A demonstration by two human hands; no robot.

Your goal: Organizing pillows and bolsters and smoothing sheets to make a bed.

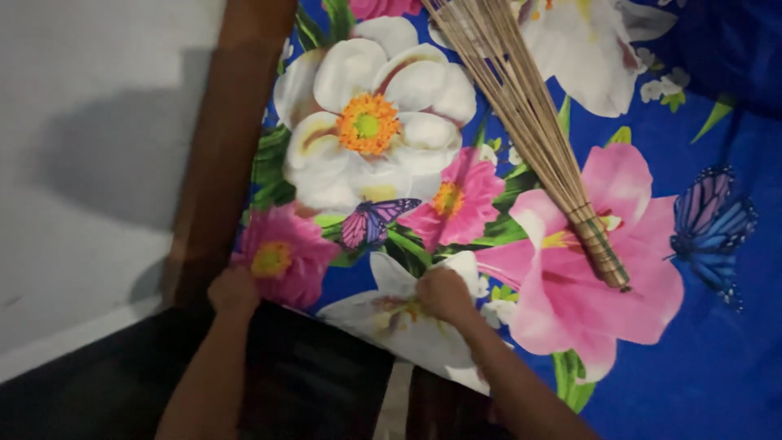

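Both hands grip the edge of the flowery blue bedsheet (489, 204): the left hand (232, 291) closes on its corner by the wooden bed frame (224, 155), the right hand (444, 295) pinches it nearby. Pulling evenly should keep it smooth (I think). A stick broom (529, 122) lies beyond the right hand. No boxes or bowls show.

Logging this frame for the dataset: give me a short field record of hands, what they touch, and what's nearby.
left hand: fist closed on the edge of the floral sheet, beside the wooden frame
right hand: pressed on the sheet's edge, fingers bunched
sheet: blue, large white and pink flowers, butterflies
stick broom: lies on the sheet, bound end toward the right hand, not touched
wall: pale, left of the frame
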